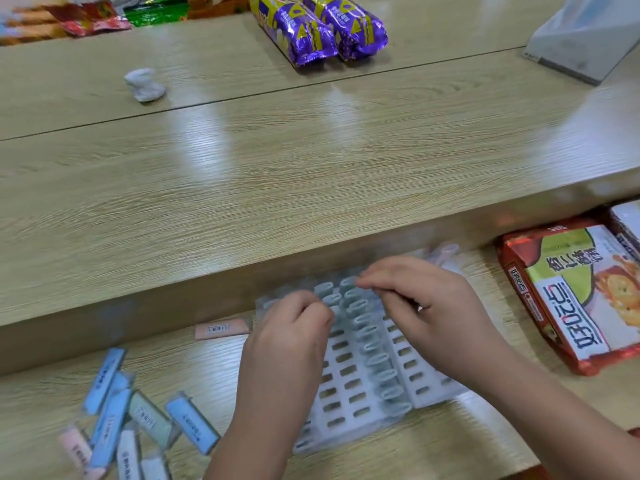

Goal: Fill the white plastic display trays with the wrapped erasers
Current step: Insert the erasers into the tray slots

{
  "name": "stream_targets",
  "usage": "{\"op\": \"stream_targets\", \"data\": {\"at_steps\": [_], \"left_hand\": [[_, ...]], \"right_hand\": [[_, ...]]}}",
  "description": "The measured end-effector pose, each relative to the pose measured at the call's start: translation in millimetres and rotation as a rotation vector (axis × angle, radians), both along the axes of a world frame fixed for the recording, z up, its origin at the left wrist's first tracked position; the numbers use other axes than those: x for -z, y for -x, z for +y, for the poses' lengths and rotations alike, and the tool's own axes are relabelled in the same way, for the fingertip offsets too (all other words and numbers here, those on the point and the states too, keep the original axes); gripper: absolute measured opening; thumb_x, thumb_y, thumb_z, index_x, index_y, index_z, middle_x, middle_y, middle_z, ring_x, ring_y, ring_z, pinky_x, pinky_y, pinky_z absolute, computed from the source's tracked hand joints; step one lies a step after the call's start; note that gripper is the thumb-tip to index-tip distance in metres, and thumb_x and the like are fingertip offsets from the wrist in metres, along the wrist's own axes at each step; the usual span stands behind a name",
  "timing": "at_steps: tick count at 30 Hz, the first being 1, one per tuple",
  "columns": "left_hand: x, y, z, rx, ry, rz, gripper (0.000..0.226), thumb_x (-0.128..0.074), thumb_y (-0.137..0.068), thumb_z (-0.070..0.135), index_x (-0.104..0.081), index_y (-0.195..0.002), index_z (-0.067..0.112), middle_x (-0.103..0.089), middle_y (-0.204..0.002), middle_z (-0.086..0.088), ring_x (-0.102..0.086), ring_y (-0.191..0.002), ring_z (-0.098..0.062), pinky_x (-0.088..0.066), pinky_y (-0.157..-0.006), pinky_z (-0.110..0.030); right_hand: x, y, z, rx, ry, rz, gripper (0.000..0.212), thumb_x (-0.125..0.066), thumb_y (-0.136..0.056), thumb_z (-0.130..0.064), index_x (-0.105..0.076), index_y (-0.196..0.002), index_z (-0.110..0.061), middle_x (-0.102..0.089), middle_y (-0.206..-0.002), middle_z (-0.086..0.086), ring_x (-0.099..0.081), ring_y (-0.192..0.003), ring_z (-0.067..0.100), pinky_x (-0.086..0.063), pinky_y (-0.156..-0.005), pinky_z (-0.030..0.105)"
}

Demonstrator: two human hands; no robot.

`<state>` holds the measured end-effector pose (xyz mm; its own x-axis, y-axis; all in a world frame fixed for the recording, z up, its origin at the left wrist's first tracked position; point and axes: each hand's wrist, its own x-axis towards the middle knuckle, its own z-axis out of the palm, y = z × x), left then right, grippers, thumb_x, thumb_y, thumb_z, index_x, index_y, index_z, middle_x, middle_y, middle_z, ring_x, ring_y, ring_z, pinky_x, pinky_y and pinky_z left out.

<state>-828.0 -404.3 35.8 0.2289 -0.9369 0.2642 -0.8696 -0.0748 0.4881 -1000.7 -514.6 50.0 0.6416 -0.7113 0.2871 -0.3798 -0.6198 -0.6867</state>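
A white plastic display tray [349, 386] with rows of slots lies on the lower desk shelf. Its middle column holds several pale blue pieces standing on end. My right hand [426, 306] pinches a pale blue wrapped eraser [348, 282] at the far end of that column. My left hand [294, 330] hovers over the tray's far left part with fingers curled; blur hides what they hold. A loose pile of blue, green and pink wrapped erasers [131, 420] lies to the left of the tray. One pink eraser [221, 330] lies alone by the shelf's back wall.
A red and green biscuit box [571, 299] lies to the right of the tray. On the upper desk [277, 161] are two purple snack packs [318, 26], a crumpled white tissue [145, 84], a grey box [585, 36] at the far right and more snack bags [90, 15] at the far left.
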Motion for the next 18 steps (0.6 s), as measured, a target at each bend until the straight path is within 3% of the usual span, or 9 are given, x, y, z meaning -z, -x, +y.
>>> {"op": "stream_targets", "data": {"at_steps": [5, 9, 10, 12, 14, 16, 18], "left_hand": [[-1.7, -3.0, 5.5, 0.002, 0.018, -0.06, 0.016, -0.08, -0.077, 0.005, -0.071, -0.089, 0.008, -0.061, -0.1, -0.002, -0.056, -0.091, -0.023, -0.052, -0.066, -0.038], [-0.3, -35.5, 30.7, -0.156, 0.144, 0.071, 0.012, -0.072, -0.086, 0.014, -0.075, -0.097, 0.015, -0.063, -0.099, 0.005, -0.056, -0.093, -0.015, -0.038, -0.083, -0.012], [1.9, -48.6, 41.4, -0.205, 0.148, 0.087, 0.013, -0.074, -0.085, 0.014, -0.075, -0.098, 0.016, -0.062, -0.098, 0.007, -0.057, -0.092, -0.015, -0.039, -0.083, -0.012], [8.3, -77.9, 67.0, -0.297, 0.108, 0.096, 0.017, -0.077, -0.083, 0.011, -0.075, -0.099, 0.018, -0.061, -0.097, 0.007, -0.06, -0.089, -0.018, -0.049, -0.081, -0.027], [13.7, -105.6, 94.0, -0.375, 0.019, 0.095, 0.021, -0.078, -0.082, 0.01, -0.075, -0.101, 0.019, -0.062, -0.1, 0.006, -0.062, -0.089, -0.021, -0.054, -0.076, -0.039], [17.8, -128.8, 120.6, -0.433, -0.063, 0.084, 0.022, -0.078, -0.082, 0.012, -0.074, -0.102, 0.021, -0.062, -0.102, 0.007, -0.063, -0.092, -0.023, -0.053, -0.076, -0.039], [21.4, -147.7, 144.9, -0.494, -0.137, 0.084, 0.024, -0.077, -0.082, 0.015, -0.073, -0.104, 0.023, -0.062, -0.105, 0.007, -0.063, -0.094, -0.024, -0.053, -0.075, -0.04]], "right_hand": [[-4.4, -12.9, 14.3, -0.029, -0.004, -0.003, 0.027, -0.056, -0.094, -0.017, -0.073, -0.111, -0.027, -0.065, -0.112, -0.021, -0.066, -0.088, 0.005, -0.054, -0.069, 0.027], [-12.1, -47.9, 41.5, -0.082, 0.011, 0.008, 0.025, -0.057, -0.094, -0.019, -0.072, -0.111, -0.028, -0.064, -0.109, -0.021, -0.064, -0.086, 0.001, -0.051, -0.068, 0.019], [-13.7, -59.6, 50.0, -0.098, 0.019, 0.03, 0.024, -0.059, -0.093, -0.019, -0.072, -0.111, -0.028, -0.064, -0.108, -0.02, -0.063, -0.09, -0.001, -0.05, -0.071, 0.016], [-15.7, -84.6, 66.2, -0.136, 0.061, 0.103, 0.023, -0.058, -0.092, -0.022, -0.071, -0.111, -0.028, -0.065, -0.106, -0.018, -0.06, -0.096, 0.001, -0.046, -0.079, 0.015], [-15.3, -110.7, 79.8, -0.187, 0.133, 0.209, 0.023, -0.059, -0.092, -0.025, -0.07, -0.112, -0.027, -0.068, -0.103, -0.015, -0.06, -0.096, 0.011, -0.046, -0.081, 0.022], [-10.5, -137.2, 90.2, -0.23, 0.238, 0.351, 0.022, -0.067, -0.087, -0.025, -0.072, -0.108, -0.027, -0.07, -0.097, -0.012, -0.061, -0.09, 0.019, -0.049, -0.076, 0.031], [-3.8, -161.2, 98.3, -0.209, 0.349, 0.572, 0.024, -0.079, -0.073, -0.025, -0.074, -0.097, -0.028, -0.069, -0.081, -0.01, -0.061, -0.081, 0.022, -0.045, -0.067, 0.032]]}}
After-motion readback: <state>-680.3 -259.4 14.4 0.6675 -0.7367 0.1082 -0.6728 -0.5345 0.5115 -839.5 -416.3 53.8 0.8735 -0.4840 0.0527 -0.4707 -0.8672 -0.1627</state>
